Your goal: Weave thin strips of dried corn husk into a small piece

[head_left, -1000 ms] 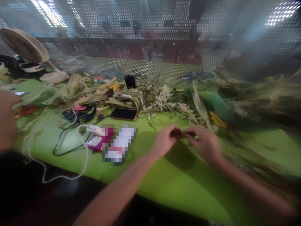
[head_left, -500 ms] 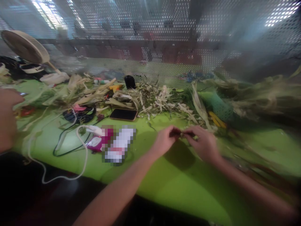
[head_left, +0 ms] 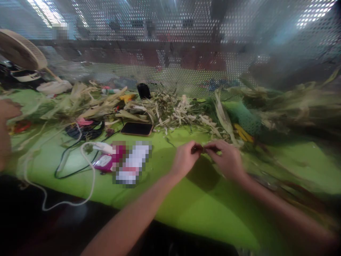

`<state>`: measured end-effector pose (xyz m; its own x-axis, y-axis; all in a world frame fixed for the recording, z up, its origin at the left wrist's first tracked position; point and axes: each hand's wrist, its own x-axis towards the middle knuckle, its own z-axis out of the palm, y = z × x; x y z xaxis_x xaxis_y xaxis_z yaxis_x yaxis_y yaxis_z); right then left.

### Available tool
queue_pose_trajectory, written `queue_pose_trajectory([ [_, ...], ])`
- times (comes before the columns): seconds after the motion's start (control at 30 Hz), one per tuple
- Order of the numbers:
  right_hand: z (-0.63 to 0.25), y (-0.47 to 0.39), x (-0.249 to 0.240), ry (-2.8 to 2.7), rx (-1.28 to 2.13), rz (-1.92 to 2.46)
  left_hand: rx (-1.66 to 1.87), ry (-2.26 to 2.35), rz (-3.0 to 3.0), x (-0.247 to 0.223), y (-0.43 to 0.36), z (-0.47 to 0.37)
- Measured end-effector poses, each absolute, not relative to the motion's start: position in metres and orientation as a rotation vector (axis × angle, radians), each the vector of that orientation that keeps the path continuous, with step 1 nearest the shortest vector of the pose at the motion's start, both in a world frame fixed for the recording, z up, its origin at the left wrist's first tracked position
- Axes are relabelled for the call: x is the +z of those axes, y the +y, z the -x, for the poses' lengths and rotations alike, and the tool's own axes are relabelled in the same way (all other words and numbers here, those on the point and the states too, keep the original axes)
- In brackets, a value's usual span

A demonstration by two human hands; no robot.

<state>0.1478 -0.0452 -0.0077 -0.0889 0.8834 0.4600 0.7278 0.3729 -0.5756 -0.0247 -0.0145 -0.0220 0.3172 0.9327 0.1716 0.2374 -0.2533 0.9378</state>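
The left hand (head_left: 184, 160) and the right hand (head_left: 226, 158) meet above the green table (head_left: 202, 209), both pinching one small dark piece (head_left: 202, 149) between their fingertips. A phone (head_left: 136, 128) lies near the husks (head_left: 173, 110).

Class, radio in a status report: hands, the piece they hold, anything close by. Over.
Left hand and right hand pinch one small dark piece over green table. Husks behind, phone left; neither touches them.

small dark strip (head_left: 203, 149) | thin, blurred, colour hard to tell | lies roughly level, pinched at both ends between two hands' fingertips | just above green table, centre of frame
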Motion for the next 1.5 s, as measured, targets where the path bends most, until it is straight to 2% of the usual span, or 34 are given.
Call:
queue_pose_trajectory([
  [0.47,-0.143,-0.046,-0.009,-1.899,0.240,1.427,0.909,1.073,-1.660,-0.016,-0.014,0.023],
  [0.9,-0.147,-0.043,-0.011,-1.704,0.480,1.434,0.764,1.017,-1.720,-0.011,-0.011,0.037],
  [1.13,-0.148,-0.044,-0.012,-1.706,0.515,1.428,0.777,0.886,-1.496,-0.013,-0.011,0.036],
  [1.33,-0.145,-0.046,-0.011,-1.706,0.533,1.399,0.844,0.944,-1.626,-0.021,-0.008,0.033],
  [1.5,-0.148,-0.045,0.001,-1.735,0.705,1.372,0.823,1.034,-1.755,-0.015,-0.010,0.034],
])
